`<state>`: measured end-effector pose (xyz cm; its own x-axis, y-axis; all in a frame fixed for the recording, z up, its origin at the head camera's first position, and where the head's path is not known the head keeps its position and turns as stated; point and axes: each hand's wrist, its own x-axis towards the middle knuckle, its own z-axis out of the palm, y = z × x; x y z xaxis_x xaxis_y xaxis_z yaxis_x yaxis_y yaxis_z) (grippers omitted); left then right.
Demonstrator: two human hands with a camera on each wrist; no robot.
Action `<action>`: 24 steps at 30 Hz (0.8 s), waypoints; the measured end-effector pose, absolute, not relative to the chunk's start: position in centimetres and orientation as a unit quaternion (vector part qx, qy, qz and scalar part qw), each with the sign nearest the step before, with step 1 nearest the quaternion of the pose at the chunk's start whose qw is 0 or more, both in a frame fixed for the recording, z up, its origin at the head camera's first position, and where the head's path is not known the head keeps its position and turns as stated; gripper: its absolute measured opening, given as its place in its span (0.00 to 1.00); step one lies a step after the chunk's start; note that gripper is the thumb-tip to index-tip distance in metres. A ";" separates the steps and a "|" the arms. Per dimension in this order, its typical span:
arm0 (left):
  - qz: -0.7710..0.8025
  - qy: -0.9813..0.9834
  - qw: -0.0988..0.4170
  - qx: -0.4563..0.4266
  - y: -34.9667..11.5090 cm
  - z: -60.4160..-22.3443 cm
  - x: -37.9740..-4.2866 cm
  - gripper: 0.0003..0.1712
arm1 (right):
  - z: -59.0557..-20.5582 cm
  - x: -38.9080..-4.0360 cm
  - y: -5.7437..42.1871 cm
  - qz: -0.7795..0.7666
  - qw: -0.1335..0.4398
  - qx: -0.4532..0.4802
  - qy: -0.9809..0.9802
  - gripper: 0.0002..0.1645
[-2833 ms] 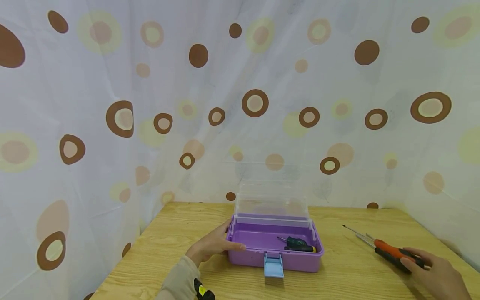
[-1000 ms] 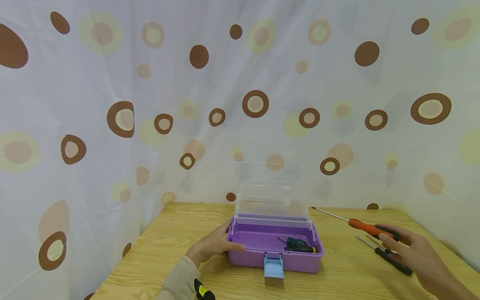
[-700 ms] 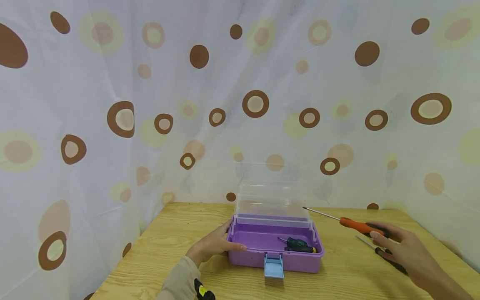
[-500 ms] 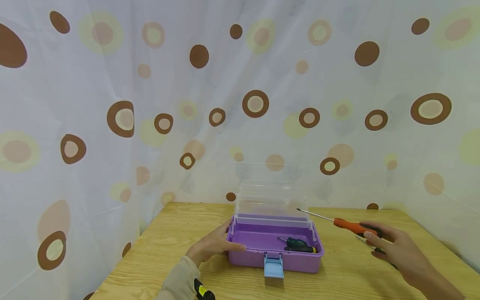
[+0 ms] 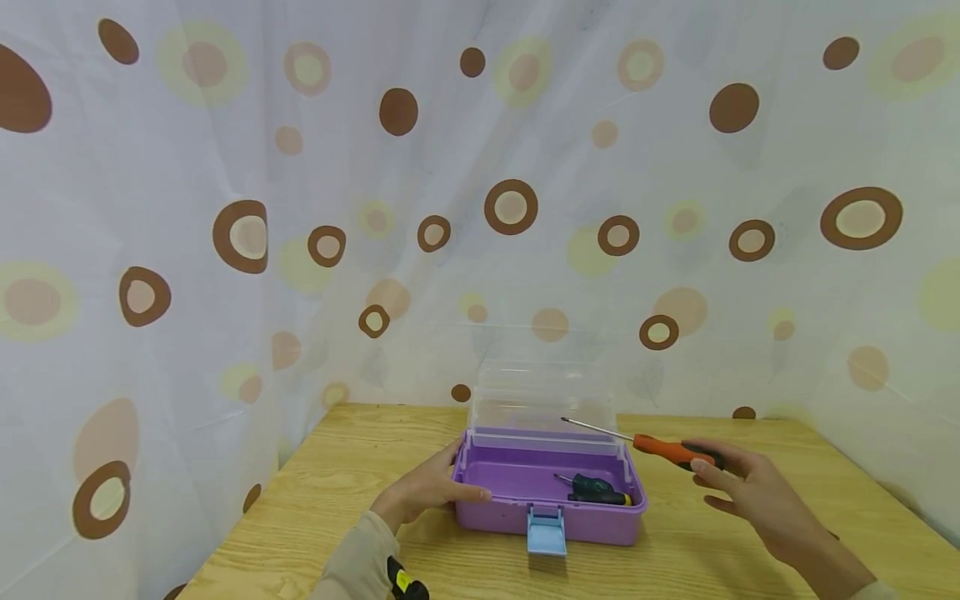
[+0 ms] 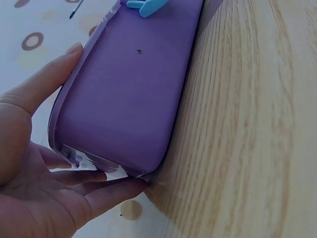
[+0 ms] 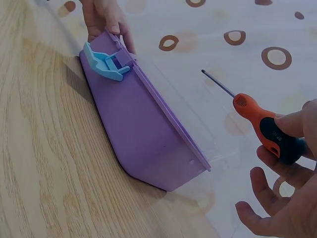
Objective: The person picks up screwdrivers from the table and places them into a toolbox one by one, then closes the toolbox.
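My right hand (image 5: 757, 496) pinches an orange-and-black screwdriver (image 5: 663, 450) by the end of its handle, thumb against fingers. The shaft points left and reaches over the right part of an open purple toolbox (image 5: 498, 518), above the table. My left hand (image 5: 423, 490) holds the toolbox at its left end, thumb on the front rim and fingers along the end wall, as the left wrist view shows. Inside the box, at the right, lie a small dark green screwdriver (image 5: 590, 484) and a black-handled tool with a yellow end (image 5: 603, 498).
The toolbox's clear lid (image 5: 543, 408) leans back, raised. Its light blue latch (image 5: 547, 533) hangs down in front. Wooden table (image 5: 337, 467) surrounds the box, with a spotted curtain (image 5: 450, 275) behind. A tiny dark tip (image 5: 834, 535) shows beside the right wrist.
My right hand has lifted the orange screwdriver off the table and carried it left to the toolbox. The black-handled tool left lying there is now mostly hidden behind that arm. My left hand stays put.
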<state>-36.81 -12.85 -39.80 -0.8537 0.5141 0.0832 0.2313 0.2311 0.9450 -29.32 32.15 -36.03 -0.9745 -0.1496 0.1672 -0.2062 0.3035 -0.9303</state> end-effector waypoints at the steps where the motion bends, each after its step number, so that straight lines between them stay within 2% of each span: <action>1: 0.572 0.774 0.125 0.240 -12.9 -39.8 -36.8 0.64 | -36.1 -29.5 31.8 0.582 0.021 0.109 -0.805 0.31; 13: 0.577 0.770 0.128 0.241 -13.0 -39.7 -36.7 0.64 | -36.1 -30.4 28.7 0.562 -0.006 0.114 -0.819 0.31; 24: 0.571 0.776 0.122 0.239 -13.0 -39.8 -36.8 0.64 | -36.1 -31.3 26.8 0.498 -0.004 0.124 -0.858 0.31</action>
